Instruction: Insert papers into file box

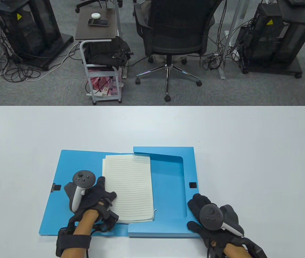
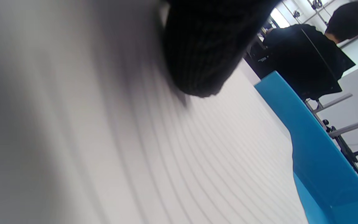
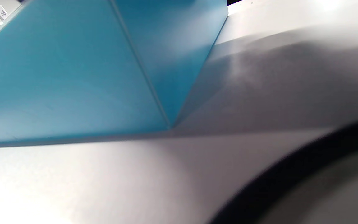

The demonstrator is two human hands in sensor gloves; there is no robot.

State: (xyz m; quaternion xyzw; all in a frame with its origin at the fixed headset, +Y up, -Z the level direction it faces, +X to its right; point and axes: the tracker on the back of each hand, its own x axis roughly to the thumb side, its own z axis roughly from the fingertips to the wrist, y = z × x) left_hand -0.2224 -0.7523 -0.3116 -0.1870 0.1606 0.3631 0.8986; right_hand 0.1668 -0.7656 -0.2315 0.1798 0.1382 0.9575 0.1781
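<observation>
White bench (image 1: 222, 134) carries an open blue plastic file box (image 1: 168, 188) near its front edge, lid spread flat to the left. Inside the tray lies a stack of lined white papers (image 1: 129, 185), its far corner tucked under the box's far flap. Left hand (image 1: 88, 196) rests flat on the stack's near left part, grip released, fingers spread. Right hand (image 1: 214, 217) lies at the box's near right corner, fingers touching its rim; whether that grip clasps the wall I cannot tell
</observation>
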